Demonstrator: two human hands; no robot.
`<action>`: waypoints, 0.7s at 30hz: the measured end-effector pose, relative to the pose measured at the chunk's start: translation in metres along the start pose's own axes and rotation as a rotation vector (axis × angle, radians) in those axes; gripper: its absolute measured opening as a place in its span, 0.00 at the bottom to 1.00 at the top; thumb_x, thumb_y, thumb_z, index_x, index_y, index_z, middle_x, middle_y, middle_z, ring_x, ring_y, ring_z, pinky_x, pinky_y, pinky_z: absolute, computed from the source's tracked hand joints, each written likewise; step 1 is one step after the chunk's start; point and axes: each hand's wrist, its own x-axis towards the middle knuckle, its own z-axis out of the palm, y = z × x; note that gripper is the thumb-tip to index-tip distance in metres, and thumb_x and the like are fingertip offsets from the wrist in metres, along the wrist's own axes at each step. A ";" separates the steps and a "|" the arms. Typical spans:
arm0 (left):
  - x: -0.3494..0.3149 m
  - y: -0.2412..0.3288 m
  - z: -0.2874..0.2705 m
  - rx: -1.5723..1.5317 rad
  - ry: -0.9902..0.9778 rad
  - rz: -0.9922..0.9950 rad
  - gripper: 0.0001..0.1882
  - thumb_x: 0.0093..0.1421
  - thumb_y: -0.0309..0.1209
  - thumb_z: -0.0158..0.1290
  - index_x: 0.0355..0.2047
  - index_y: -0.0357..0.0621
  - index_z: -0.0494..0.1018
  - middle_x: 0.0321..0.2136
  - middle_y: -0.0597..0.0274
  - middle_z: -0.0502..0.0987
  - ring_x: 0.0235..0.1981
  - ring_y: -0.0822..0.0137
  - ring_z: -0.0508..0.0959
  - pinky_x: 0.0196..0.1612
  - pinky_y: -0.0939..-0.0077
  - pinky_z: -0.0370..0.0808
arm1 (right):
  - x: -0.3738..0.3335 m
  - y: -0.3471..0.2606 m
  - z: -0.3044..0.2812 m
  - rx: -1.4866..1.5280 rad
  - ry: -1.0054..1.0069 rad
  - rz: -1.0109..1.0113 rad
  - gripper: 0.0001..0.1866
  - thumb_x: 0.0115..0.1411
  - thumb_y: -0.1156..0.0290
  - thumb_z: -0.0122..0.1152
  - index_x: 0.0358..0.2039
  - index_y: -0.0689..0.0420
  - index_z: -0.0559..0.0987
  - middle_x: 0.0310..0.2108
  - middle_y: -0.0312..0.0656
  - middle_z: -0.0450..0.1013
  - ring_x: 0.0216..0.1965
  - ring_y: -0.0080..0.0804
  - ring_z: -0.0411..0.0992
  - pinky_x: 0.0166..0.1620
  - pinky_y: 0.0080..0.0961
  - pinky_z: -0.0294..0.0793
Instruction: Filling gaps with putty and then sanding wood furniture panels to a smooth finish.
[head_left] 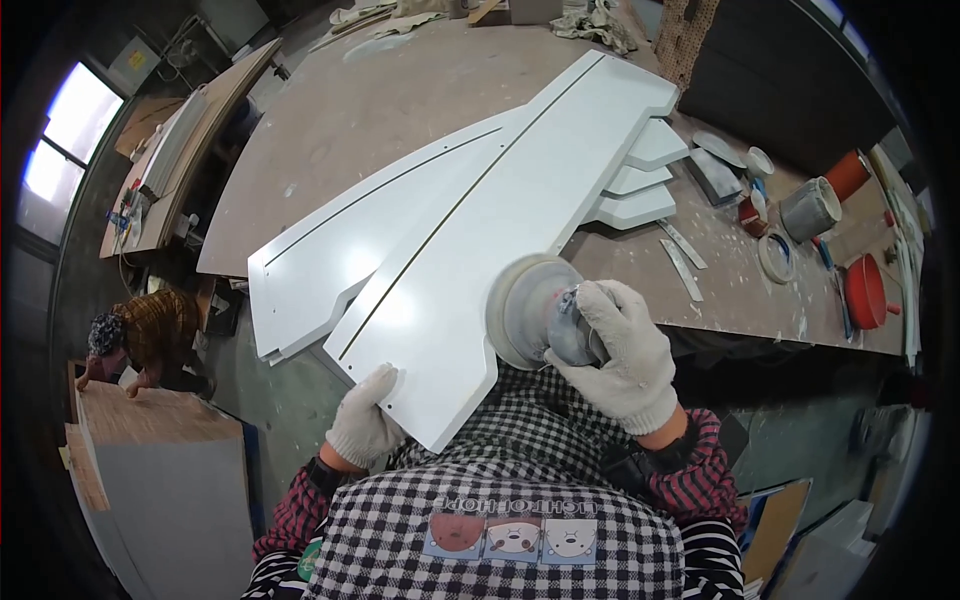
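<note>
A long white panel (pixel 480 215) with a narrow groove along it and a notched edge lies slantwise in front of me, its near end jutting past the table edge. My left hand (pixel 366 415), in a white knit glove, grips the near left corner of this panel. At the panel's right edge, my gloved right hand (pixel 630 355) is closed round the body of a dusty round sander (pixel 522 310). The sander's wide disc is tilted against the notched edge; the exact contact is hidden. More white panels (pixel 300 285) lie fanned out underneath.
A brown worktable (pixel 330 160) carries the panels. On its right stand a grey cup (pixel 810 208), a tape roll (pixel 775 258), a red bowl (pixel 868 292) and thin white strips (pixel 682 268). Another person (pixel 150 335) bends over a stack of boards (pixel 170 450) at left.
</note>
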 end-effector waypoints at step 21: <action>-0.004 0.057 0.020 0.617 0.221 -0.170 0.21 0.66 0.41 0.44 0.45 0.30 0.69 0.39 0.51 0.77 0.34 0.67 0.79 0.38 0.76 0.79 | -0.040 0.029 -0.029 -0.189 0.101 0.238 0.52 0.35 0.68 0.77 0.62 0.54 0.60 0.47 0.48 0.70 0.41 0.43 0.74 0.41 0.30 0.77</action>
